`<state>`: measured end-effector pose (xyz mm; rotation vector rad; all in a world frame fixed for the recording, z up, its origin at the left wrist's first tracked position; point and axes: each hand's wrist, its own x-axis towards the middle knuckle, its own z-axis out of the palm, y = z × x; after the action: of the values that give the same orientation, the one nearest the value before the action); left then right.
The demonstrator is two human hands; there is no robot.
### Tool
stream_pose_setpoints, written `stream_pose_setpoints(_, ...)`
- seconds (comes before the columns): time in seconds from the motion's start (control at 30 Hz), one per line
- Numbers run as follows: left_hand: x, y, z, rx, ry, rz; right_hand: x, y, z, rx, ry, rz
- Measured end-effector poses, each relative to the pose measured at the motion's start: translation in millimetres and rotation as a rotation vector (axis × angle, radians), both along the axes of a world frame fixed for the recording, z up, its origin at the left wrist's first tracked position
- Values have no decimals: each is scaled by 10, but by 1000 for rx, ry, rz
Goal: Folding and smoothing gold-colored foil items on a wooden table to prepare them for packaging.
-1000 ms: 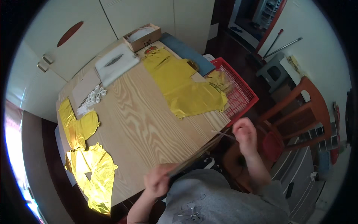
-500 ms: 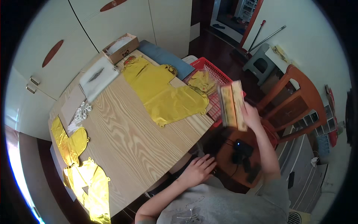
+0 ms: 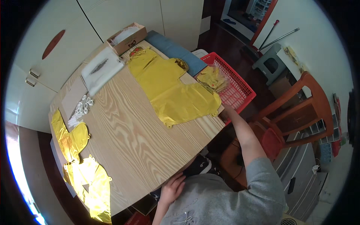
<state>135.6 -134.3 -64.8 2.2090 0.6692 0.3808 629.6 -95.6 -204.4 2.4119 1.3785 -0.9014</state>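
At the right corner of the wooden table, my right hand [image 3: 228,110] reaches down beside the red plastic basket [image 3: 245,97]. Its fingers are hidden by the table's edge, and a bit of something brown shows next to them. By the near table edge rests my left hand [image 3: 173,189], its fingers stretched out and nothing in it. A large flat gold foil balloon [image 3: 165,86] lies across the far right part of the table, close to my right hand. Clear bags with folded yellow foil [image 3: 212,79] lie in the basket's near-left part.
More gold foil balloons [image 3: 95,187] lie along the left edge. Beside them are white ribbon rolls and sticks [image 3: 84,107], a stack of clear plastic bags [image 3: 101,69] and a cardboard box [image 3: 129,39]. A wooden chair [image 3: 300,108] stands to the right.
My right hand, which held a yellowish cardboard box up in the air, has gone down behind the table corner. That box is mostly out of sight. My left hand moved left to the table edge.
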Motion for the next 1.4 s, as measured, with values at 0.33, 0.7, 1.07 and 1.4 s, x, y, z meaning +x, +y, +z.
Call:
stream_pose_setpoints(0.33,61,101,-161,-79,59,23,-576,-541,420,307,-6,-259)
stream_pose_setpoints(0.7,-369,49,0,-1249,-341,-42,-3455,-686,1643,844,1528,280)
stream_pose_setpoints(1.07,-3127,-633,-2300,-630,-300,1527,-4495,771,2282,965,814,1424)
stream_pose_setpoints(1.4,-3625,-392,-3023,-302,558,1501,-5171,1624,2020,998,281,1782)
